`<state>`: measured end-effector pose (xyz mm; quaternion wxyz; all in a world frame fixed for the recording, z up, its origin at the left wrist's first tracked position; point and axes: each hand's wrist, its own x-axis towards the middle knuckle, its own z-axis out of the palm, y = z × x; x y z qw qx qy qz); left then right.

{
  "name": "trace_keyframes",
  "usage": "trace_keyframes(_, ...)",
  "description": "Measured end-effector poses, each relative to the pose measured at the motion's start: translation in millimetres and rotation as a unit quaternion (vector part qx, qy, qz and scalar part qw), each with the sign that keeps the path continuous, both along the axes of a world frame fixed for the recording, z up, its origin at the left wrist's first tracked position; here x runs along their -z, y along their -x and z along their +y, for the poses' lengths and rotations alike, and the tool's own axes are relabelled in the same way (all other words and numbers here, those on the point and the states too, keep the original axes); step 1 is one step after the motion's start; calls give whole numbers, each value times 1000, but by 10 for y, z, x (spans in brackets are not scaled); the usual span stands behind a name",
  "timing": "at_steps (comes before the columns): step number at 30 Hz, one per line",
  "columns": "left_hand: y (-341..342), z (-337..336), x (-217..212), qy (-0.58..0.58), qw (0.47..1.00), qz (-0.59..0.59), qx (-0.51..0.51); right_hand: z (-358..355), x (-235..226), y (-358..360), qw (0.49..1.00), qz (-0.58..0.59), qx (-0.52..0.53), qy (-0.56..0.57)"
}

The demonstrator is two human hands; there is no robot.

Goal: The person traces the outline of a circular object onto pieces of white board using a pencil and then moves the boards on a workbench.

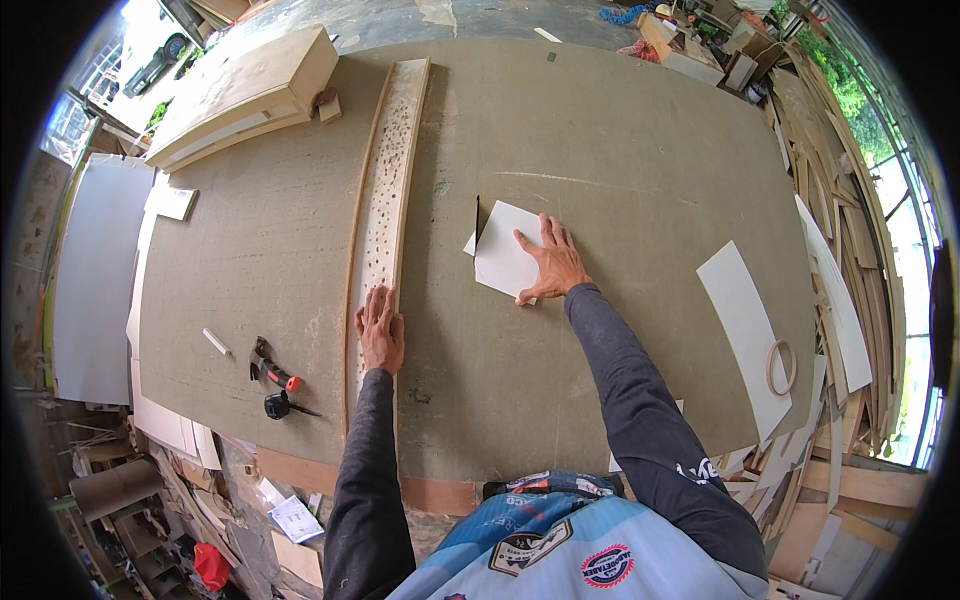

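My left hand [380,335] lies on a long narrow board [385,180], fingers stretched along it. The board has a pale, dark-speckled face and wooden edges, and runs away from me across the worktable. To its right, my right hand [550,262] rests with spread fingers on a small white panel [503,245]; the thumb reaches its near edge. A thin black strip [477,225] stands along the panel's left side, with a small white corner [469,245] showing beyond it. Neither hand is closed round anything.
The large grey-brown worktable [620,130] bears a wooden box [250,100] at the far left. A hammer [272,368], a black tape measure [280,405] and a white stick [216,342] lie at left. A tape roll [781,367] rests on a white strip [740,310] at right, beside stacked boards [850,200].
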<state>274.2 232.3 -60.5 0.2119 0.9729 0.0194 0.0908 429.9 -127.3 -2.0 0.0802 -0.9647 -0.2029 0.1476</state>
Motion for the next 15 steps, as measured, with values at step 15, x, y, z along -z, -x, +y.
trace_keyframes(15, 4, 10, 23, -10, 1000, 1, -3, 12, 7, -3, 1000, 4, 9, -1)
